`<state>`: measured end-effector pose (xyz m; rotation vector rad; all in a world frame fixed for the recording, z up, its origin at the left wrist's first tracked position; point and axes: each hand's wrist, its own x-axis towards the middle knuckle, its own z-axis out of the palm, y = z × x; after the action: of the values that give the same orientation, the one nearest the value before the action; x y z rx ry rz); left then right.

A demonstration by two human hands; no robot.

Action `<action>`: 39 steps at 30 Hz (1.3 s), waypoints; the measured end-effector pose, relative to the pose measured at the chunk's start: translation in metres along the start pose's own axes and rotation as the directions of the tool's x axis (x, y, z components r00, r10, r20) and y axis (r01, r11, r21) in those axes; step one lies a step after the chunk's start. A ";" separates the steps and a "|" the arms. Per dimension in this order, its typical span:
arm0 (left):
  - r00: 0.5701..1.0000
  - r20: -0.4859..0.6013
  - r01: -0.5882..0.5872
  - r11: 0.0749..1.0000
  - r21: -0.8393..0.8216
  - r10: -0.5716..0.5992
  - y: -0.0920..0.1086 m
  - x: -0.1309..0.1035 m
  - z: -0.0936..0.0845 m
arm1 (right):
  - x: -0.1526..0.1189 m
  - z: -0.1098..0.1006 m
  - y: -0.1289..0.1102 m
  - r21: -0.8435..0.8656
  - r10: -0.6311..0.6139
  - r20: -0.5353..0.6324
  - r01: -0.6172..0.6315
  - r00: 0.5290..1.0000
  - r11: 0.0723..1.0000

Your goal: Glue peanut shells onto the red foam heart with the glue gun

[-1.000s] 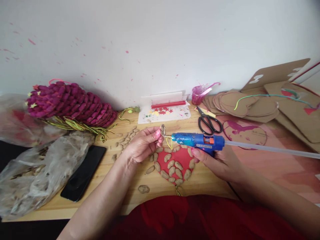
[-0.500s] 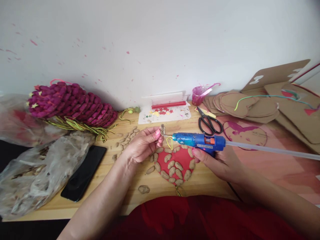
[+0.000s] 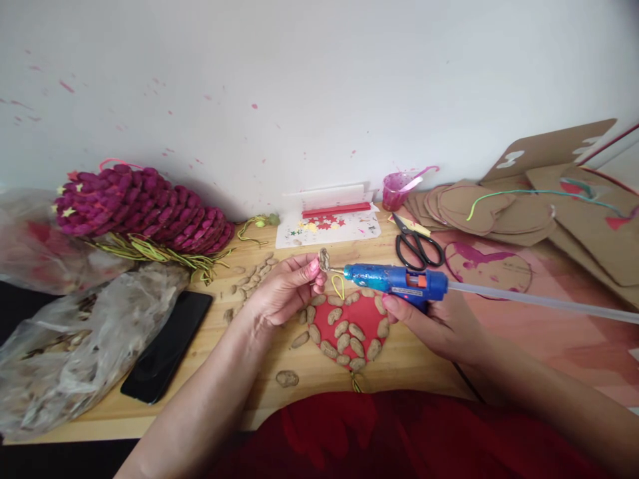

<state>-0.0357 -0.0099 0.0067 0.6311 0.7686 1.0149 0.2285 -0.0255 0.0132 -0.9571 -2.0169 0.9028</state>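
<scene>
Between thumb and fingers, my left hand (image 3: 292,286) pinches a peanut (image 3: 324,259) above the table. My right hand (image 3: 434,322) grips a blue hot glue gun (image 3: 397,283), its nozzle pointing left and at or very near the peanut. A long translucent glue stick (image 3: 529,301) sticks out of the gun's back. Below both hands lies a red heart (image 3: 355,308) with peanuts around its edge and several more on its middle. A yellow string loop (image 3: 338,287) shows at its top, partly behind the gun. Loose peanuts (image 3: 287,378) lie to its left.
At left are a stack of purple peanut-covered pieces (image 3: 144,206), a plastic bag of peanuts (image 3: 94,339) and a black phone (image 3: 167,346). Scissors (image 3: 418,245), a pink cup (image 3: 395,191) and cardboard hearts (image 3: 472,207) stand right. Paper stars (image 3: 324,222) lie on white card at the back.
Almost nothing differs. My left hand still holds the peanut at the nozzle, and the glue gun has shifted very slightly left.
</scene>
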 end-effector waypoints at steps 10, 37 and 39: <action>0.997 -0.026 -0.074 0.992 0.106 0.077 0.006 -0.001 0.002 | 0.006 0.001 0.003 0.134 0.136 -0.001 -0.134 0.991 0.982; 0.812 0.526 -0.465 -0.264 0.845 0.253 -0.025 -0.027 0.029 | 0.020 0.012 0.014 0.428 0.432 0.025 -0.400 0.902 0.811; 0.814 0.532 -0.465 -0.286 0.838 0.234 -0.027 -0.027 0.028 | 0.019 0.013 0.018 0.411 0.444 0.036 -0.418 0.895 0.810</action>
<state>-0.0084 -0.0486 0.0096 2.5586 1.2021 0.6244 0.2147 -0.0050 -0.0020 -1.1991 -1.4810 1.4565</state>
